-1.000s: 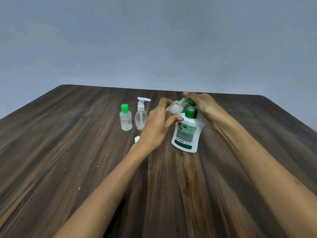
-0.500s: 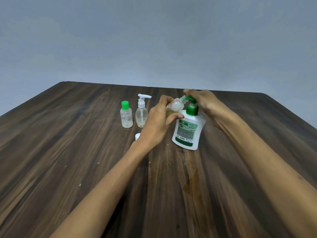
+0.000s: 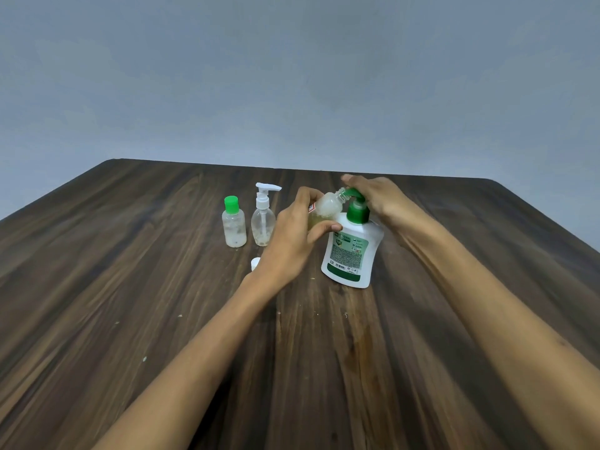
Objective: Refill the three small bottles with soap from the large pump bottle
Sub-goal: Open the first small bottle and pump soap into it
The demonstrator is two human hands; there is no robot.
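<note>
The small open bottle [image 3: 326, 207] lies tilted in my left hand [image 3: 293, 240], its long axis slanting up and to the right so its mouth meets the green pump spout [image 3: 352, 193] of the large soap bottle [image 3: 350, 251]. My left fingers and thumb curl round its body. My right hand [image 3: 378, 198] rests on the pump head, fingers bent over it; it is the nearer hand to press. To the left stand the green-capped bottle [image 3: 233, 224] and the clear pump bottle [image 3: 263, 219]. A white cap [image 3: 255, 263] lies on the wooden table [image 3: 130, 287], near my left wrist.
</note>
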